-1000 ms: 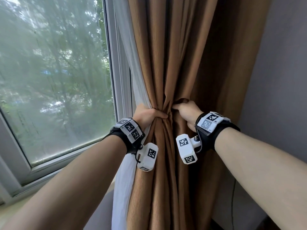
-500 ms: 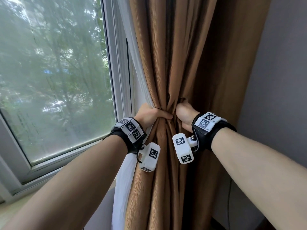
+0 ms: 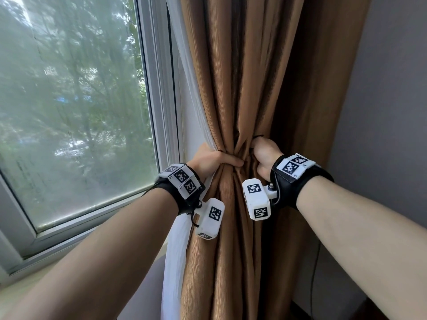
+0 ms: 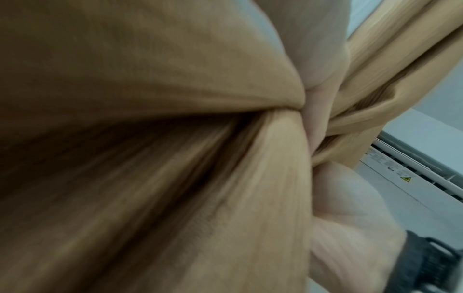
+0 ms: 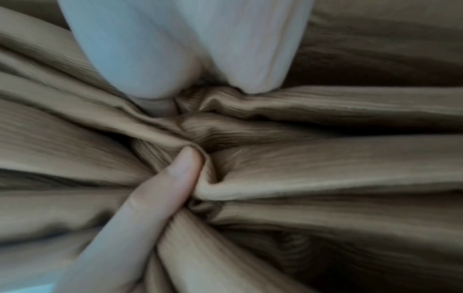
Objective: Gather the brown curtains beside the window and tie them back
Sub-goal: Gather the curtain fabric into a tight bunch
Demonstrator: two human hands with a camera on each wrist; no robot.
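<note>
Brown ribbed curtains [image 3: 242, 88], white sheer curtain [image 3: 175, 245], black-and-white checkered wrist markers [image 3: 182, 179]

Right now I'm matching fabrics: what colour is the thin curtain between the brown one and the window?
White sheer curtain, clearest in the head view.

A large window [image 3: 76, 107] fills the left of the head view, its white frame [image 3: 159, 88] running up beside the glass. Green trees show blurred through the hazy pane, and soft daylight comes in. A pale sill [image 3: 20, 289] lies below it. A white sheer [image 3: 175, 257] hangs along the frame. On the right stands a plain grey wall [image 3: 390, 112], with a thin dark cable [image 3: 315, 269] hanging down it.
</note>
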